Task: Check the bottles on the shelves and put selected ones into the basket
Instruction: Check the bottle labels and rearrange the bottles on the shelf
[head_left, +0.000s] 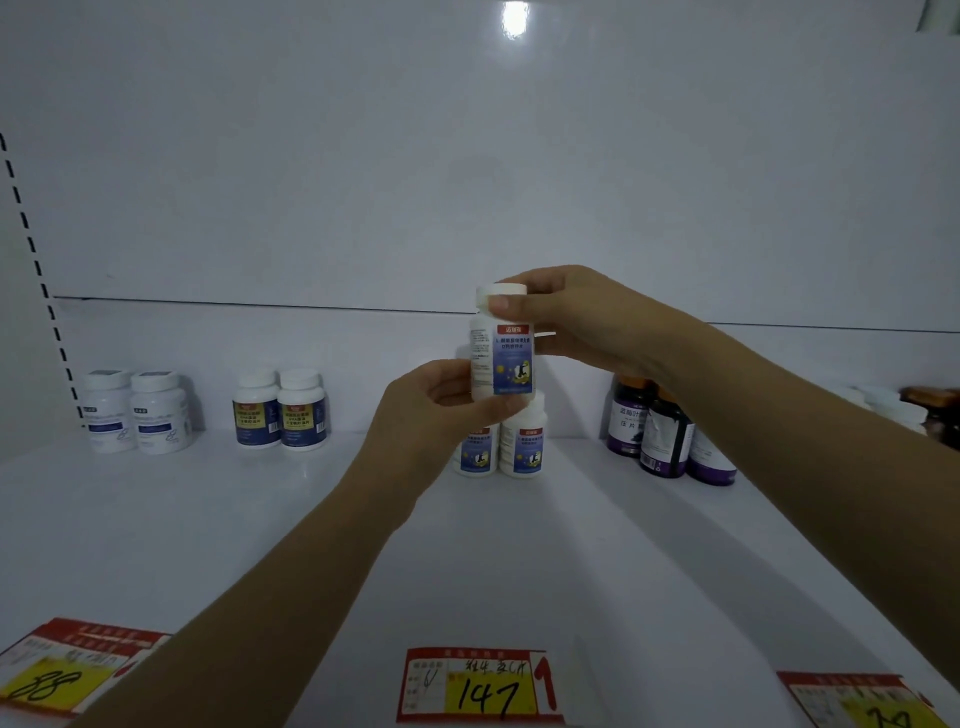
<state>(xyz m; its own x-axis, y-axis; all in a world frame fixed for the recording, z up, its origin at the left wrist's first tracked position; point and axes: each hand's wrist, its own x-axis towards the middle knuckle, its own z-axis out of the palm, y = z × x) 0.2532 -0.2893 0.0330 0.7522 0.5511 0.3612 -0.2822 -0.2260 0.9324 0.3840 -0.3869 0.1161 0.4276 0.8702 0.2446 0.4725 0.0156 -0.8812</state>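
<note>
Bottle (502, 358), one, clamped in left grip (431, 400) and right grip (576, 317); two matching bottles (522, 447) stand behind.

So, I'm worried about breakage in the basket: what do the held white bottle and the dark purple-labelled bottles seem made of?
The held white bottle looks like opaque matte plastic: uniform white body and cap, with a glossy printed label. The dark purple-labelled bottles look like tinted glass or plastic; a bright sheen on the front one shows gloss but cannot settle which.
</note>
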